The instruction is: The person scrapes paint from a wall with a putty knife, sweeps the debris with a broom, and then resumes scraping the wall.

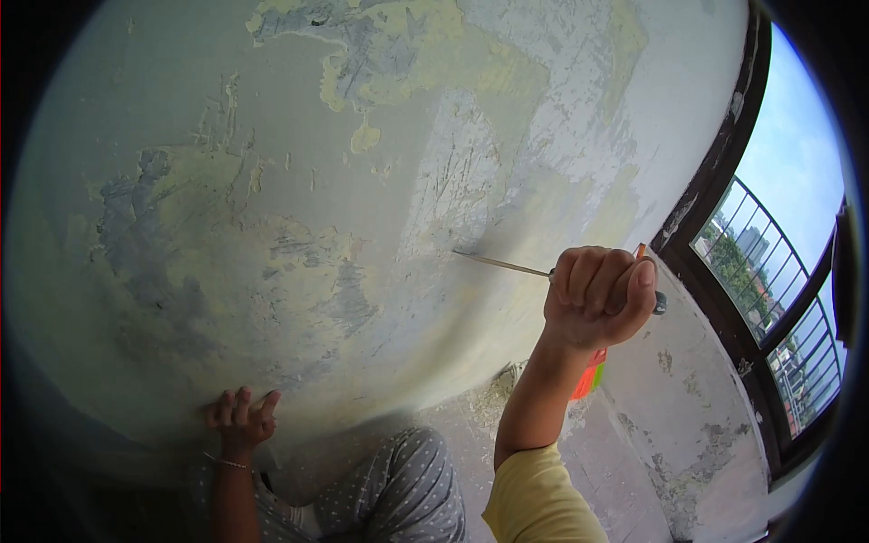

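- Right hand (593, 299): clamped in a fist round the handle of a thin-bladed tool (507, 264); dark handle end pokes out on the window side. For this step we'd want that grip firm, wrist straight.
- Left hand (243, 418): bare, fingers loosely spread, nothing seen in it. Sits at the low part of the wall; touching or just beside, can't tell. If we brace with it, best kept low and out of the blade's line.
- Hands well apart, one tool between us and the wall.
- Tool: points away from the window, tip right by the wall (362, 163); contact unclear. We judge a shallow angle safest: slide under loose edges, don't stab, or we gouge.
- By the tip: white scratched patch (453, 172). Short, even strokes should suit it; raised flaky edges likely give way easier than the smooth coat.
- Below: our bent knee (407, 480) in dotted trousers, near the wall. Strokes should run clear of it.
- Behind the forearm: red-and-green item (588, 376), partly hidden; crumbled debris (493, 398) on the floor beside. Watch footing.
- Far side: dark window frame (769, 348); keep our elbow off it.
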Demonstrator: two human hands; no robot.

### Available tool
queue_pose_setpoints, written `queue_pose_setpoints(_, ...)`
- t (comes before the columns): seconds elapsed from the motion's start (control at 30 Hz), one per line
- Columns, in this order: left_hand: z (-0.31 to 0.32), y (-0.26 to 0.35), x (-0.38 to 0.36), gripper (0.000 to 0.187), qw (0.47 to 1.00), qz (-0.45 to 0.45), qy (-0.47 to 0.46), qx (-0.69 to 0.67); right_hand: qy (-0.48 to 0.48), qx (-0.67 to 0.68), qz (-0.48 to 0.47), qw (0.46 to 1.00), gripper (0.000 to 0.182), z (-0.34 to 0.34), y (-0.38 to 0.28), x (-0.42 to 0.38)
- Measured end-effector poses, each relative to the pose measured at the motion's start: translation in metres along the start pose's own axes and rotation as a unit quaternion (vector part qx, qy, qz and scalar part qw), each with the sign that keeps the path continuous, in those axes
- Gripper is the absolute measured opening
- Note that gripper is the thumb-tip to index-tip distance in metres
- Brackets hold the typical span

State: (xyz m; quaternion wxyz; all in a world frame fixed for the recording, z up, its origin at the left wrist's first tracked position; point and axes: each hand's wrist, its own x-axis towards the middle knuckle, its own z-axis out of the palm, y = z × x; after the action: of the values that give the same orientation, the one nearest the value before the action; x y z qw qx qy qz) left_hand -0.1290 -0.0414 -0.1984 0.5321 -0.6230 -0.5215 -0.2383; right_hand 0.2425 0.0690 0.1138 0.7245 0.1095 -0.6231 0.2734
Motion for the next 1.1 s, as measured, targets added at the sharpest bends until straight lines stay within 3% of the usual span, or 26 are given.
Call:
queue_pose_setpoints(0.1, 0.002, 0.001, 0.000, 0.042, 1.000, -0.005, 0.010, -0.004, -0.085, -0.013, -0.008, 0.996, 0.042, -0.004, -0.011, 0.006)
queue_pose_setpoints(0.23, 0.000, 0.001, 0.003, 0.042, 1.000, -0.004, 0.012, -0.003, -0.083, 0.121, -0.112, 0.983, 0.039, -0.017, -0.044, 0.016)
queue_pose_setpoints(0.3, 0.001, 0.001, 0.002, 0.041, 1.000, -0.007, 0.014, -0.005, -0.020, 0.094, -0.047, 0.994, 0.039, -0.006, -0.010, 0.004)
queue_pose_setpoints(0.37, 0.000, 0.002, 0.002, 0.041, 1.000, -0.006, 0.012, -0.003, -0.002, 0.064, 0.153, 0.986, 0.039, 0.016, 0.037, -0.018)
queue_pose_setpoints(0.47, 0.001, 0.001, -0.001, 0.040, 1.000, -0.010, 0.016, -0.001, -0.023, 0.112, 0.098, 0.989, 0.038, 0.013, 0.026, -0.025)
queue_pose_setpoints(0.57, 0.004, 0.002, -0.004, 0.038, 1.000, -0.008, 0.013, 0.000, -0.040, 0.124, -0.097, 0.987, 0.039, 0.003, -0.022, -0.007)
queue_pose_setpoints(0.63, 0.001, -0.002, -0.006, 0.038, 1.000, 0.005, 0.007, -0.009, -0.029, 0.134, -0.139, 0.981, 0.038, 0.005, -0.032, 0.003)
queue_pose_setpoints(0.7, 0.003, 0.002, -0.002, 0.039, 1.000, -0.015, 0.021, -0.013, -0.034, 0.009, -0.048, 0.998, 0.041, 0.023, 0.000, 0.000)
queue_pose_setpoints(0.73, 0.002, 0.003, -0.001, 0.039, 0.999, -0.014, 0.024, -0.019, -0.072, -0.017, -0.050, 0.996, 0.040, 0.024, 0.005, 0.002)
queue_pose_setpoints(0.83, 0.003, 0.002, -0.001, 0.040, 1.000, -0.018, 0.016, -0.010, -0.076, 0.028, -0.021, 0.997, 0.039, 0.016, -0.008, 0.003)
queue_pose_setpoints(0.9, 0.003, 0.002, -0.001, 0.041, 1.000, -0.016, 0.022, -0.004, -0.078, 0.128, -0.067, 0.986, 0.039, 0.005, -0.028, 0.010)
queue_pose_setpoints(1.0, 0.001, 0.002, 0.001, 0.041, 1.000, -0.016, 0.022, -0.004, -0.050, 0.160, -0.127, 0.978, 0.042, 0.001, -0.042, 0.010)
queue_pose_setpoints(1.03, 0.002, 0.002, 0.000, 0.041, 1.000, -0.016, 0.022, -0.004, -0.014, 0.156, -0.097, 0.983, 0.044, 0.011, -0.026, 0.008)
queue_pose_setpoints(1.1, 0.004, 0.000, -0.002, 0.039, 1.000, 0.004, 0.017, 0.002, -0.002, 0.018, -0.043, 0.999, 0.042, 0.027, 0.011, 0.001)
